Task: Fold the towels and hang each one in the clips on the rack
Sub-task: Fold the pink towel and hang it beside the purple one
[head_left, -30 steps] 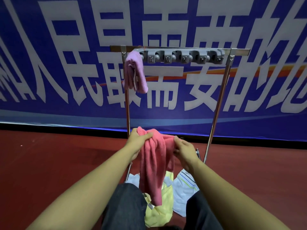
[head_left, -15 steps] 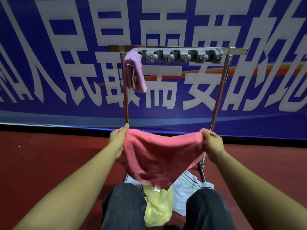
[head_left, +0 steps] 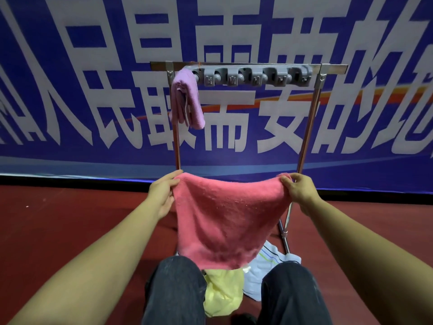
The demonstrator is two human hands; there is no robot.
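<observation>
Now we hold the fuzzy pink terry towel (head_left: 228, 216) spread wide before the rack (head_left: 307, 137); our left hand (head_left: 161, 195) pinches one top corner, our right hand (head_left: 298, 192) the other, each grip closed on cloth; it sags into a soft pouch above our knees; a folded lilac towel (head_left: 186, 99) hangs from the leftmost grey plastic clip (head_left: 253, 76); yellow (head_left: 222, 294) and striped white towels (head_left: 264, 266) lie crumpled on the red floor (head_left: 70, 219), a blue banner (head_left: 93, 78) behind.
</observation>
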